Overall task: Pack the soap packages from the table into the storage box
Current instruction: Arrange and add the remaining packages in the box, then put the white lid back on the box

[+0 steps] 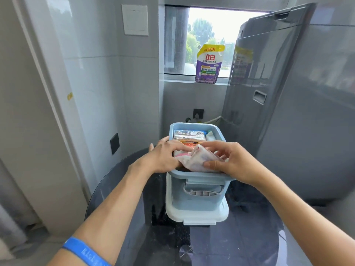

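A light blue storage box (197,196) stands on its white lid (196,215) on a dark round glass table (230,242). Several soap packages (189,136) lie stacked inside it, reaching near the rim. My right hand (228,162) pinches a whitish-pink soap package (197,160) at the box's near end, thumb under its front edge. My left hand (165,156) rests on the box's left rim, fingers pressing the same package and the ones under it.
A grey washing machine (269,93) stands close to the right of the table. A purple and yellow detergent pouch (209,64) sits on the window sill behind. White tiled walls close in on the left.
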Demonstrator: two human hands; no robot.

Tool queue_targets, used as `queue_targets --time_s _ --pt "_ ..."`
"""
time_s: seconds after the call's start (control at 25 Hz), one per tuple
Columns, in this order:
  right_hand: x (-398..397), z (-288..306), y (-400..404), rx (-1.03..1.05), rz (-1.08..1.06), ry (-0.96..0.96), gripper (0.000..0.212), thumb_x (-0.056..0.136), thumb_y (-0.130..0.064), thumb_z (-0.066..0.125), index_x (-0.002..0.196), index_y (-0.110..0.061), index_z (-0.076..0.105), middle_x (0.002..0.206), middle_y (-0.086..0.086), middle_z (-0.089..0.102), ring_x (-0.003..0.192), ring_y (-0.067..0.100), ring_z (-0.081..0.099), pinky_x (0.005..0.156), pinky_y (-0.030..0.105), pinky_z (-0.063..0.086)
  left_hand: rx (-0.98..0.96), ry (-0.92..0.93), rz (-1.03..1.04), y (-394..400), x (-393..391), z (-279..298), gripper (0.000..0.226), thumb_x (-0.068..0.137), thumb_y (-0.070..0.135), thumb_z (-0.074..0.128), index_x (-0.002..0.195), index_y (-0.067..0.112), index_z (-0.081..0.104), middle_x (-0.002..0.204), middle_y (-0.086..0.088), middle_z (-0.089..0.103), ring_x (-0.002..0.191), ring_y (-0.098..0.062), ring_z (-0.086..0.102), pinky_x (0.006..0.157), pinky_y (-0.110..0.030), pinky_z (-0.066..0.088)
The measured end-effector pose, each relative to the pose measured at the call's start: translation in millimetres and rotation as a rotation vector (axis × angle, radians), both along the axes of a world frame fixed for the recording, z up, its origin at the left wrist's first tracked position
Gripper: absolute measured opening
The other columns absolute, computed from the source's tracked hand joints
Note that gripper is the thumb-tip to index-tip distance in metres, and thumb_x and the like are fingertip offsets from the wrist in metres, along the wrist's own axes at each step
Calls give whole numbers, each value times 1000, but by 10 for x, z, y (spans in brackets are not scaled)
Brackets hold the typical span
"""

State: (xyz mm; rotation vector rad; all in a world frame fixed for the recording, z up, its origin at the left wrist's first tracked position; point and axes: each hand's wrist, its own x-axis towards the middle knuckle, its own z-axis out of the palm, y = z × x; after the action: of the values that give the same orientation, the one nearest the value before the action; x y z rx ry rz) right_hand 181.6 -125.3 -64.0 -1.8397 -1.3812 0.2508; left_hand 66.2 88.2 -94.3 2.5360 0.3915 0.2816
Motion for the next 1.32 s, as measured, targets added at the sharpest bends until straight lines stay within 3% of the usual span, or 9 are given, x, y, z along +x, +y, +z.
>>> queue_targets --time_s 0.16,0.32,0.48,0.64,0.76,0.88,1.0,1.16,1.32 --pt "86 25 -60 -192 -10 -208 40 82 -31 78 118 -45 68 108 -17 72 97 4 63 88 24 49 -195 36 -129 54 -54 83 49 87 27 70 134 39 59 153 10 41 150 -15 2 122 -47 2" --pt "-86 -115 -8 -22 -21 -324 15 87 -36 72 98 -28 80 96 -12 66 85 11 61 75 29 48 -357 -66 -138 8 -62 93 44 88 11 48 124 25 67 144 8 46 133 -2 16 106 -20 6" --pt "-262 -314 12 4 -107 -455 31 95 -48 54 83 -31 77 96 -15 61 90 12 51 81 35 38 -314 -127 -69 -56 -31 24 44 90 6 49 123 28 68 135 15 46 127 3 17 104 -22 11" --pt "-352 -338 -68 -103 -151 -531 40 95 -58 39 114 -43 71 112 -19 58 111 7 45 94 36 33 -312 -128 -16 -139 -56 -14 47 91 11 46 130 30 63 154 10 35 142 -6 13 115 -34 10" --pt "-314 -473 -185 215 -363 -246 21 95 -35 60 102 -28 78 109 -16 66 109 9 53 93 32 38 -444 -206 79 -223 -104 -40 54 92 16 52 143 33 47 149 17 32 141 -11 26 96 -6 30" --pt "-105 -535 -207 222 -639 266 39 83 -23 71 122 -23 66 116 -12 63 105 12 60 86 28 43 -797 -287 321 -293 -121 -100 72 83 17 62 148 30 35 136 7 52 119 -19 55 76 -23 48" --pt "3 -585 -144 164 -526 770 24 65 -32 66 88 -26 69 87 -7 64 73 10 58 73 31 42 -1180 -312 363 -294 -29 -126 42 84 14 61 126 15 60 104 -8 77 88 -25 75 60 -30 58" --pt "40 -643 -68 298 -377 847 13 54 -20 57 64 -21 50 68 1 42 68 19 33 60 32 28 -1312 -357 322 -267 12 -134 35 87 6 53 118 18 64 99 -11 77 86 -27 76 59 -34 59" --pt "-41 -491 -3 363 -325 842 15 54 -14 56 56 -21 42 63 -1 38 62 15 31 54 29 26 -1477 -390 324 -249 -101 -97 40 85 3 50 120 17 64 111 -17 74 95 -33 73 65 -41 60"
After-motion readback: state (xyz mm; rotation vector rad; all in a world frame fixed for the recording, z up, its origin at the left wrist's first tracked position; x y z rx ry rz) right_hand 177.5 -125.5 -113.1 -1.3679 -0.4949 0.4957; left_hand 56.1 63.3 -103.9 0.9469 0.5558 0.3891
